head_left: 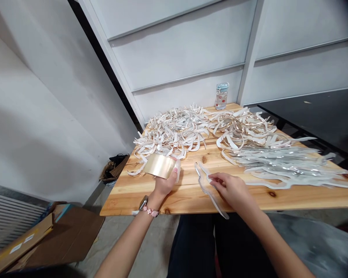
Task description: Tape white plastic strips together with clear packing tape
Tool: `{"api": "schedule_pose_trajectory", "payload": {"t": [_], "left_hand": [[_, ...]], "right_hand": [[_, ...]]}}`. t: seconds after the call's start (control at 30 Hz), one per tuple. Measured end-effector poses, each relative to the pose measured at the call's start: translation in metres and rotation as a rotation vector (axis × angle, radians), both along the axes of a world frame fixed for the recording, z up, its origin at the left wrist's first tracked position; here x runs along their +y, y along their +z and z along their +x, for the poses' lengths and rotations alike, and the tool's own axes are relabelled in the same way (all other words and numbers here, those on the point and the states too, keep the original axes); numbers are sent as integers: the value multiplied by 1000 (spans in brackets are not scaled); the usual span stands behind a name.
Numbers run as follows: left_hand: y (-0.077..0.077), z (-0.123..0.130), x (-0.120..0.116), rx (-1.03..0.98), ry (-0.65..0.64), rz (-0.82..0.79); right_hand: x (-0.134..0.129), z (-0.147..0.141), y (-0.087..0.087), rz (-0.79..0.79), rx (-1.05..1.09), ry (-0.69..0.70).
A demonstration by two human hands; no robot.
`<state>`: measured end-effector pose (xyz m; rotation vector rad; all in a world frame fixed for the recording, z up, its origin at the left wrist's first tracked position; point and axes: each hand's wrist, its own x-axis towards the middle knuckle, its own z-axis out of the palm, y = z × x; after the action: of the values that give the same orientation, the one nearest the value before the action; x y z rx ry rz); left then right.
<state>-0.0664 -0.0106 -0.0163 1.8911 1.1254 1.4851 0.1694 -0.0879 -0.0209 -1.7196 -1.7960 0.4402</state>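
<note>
My left hand (164, 185) is wrapped round a wide, shiny gold band (159, 166) curved like a roll, with a whitish piece at its right end by my thumb. My right hand (231, 190) pinches a thin, wavy white-edged strip (205, 170) just above the table's front part. Beside it, a similar narrow strip (213, 200) runs down past the table edge; whether the two are joined I cannot tell. Beyond my left hand lies a tangled heap of white and gold curled strips (171, 131). Right of my right hand, silvery clear strips (284, 164) lie flat in a pile.
Another heap of gold and white curled strips (240, 125) lies at the back right of the wooden table (121, 199). A bottle with a blue lid (221, 96) stands behind it. Cardboard (66, 235) lies on the floor at left; a black table (321, 116) adjoins at right.
</note>
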Motion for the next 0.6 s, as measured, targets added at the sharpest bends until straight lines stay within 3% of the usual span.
{"api": "schedule_pose_trajectory", "payload": {"t": [0.2,0.37,0.6], "left_hand": [[-1,-1,-1,-18,-24,2],[0,-1,-1,-13,-28,0],[15,9,-2,434,-118,-234]], "right_hand": [[-1,-9,2,-10,61,-80],[-8,-3,-6,164,-86,-70],[-8,4,-24,259,-156,-40]]}}
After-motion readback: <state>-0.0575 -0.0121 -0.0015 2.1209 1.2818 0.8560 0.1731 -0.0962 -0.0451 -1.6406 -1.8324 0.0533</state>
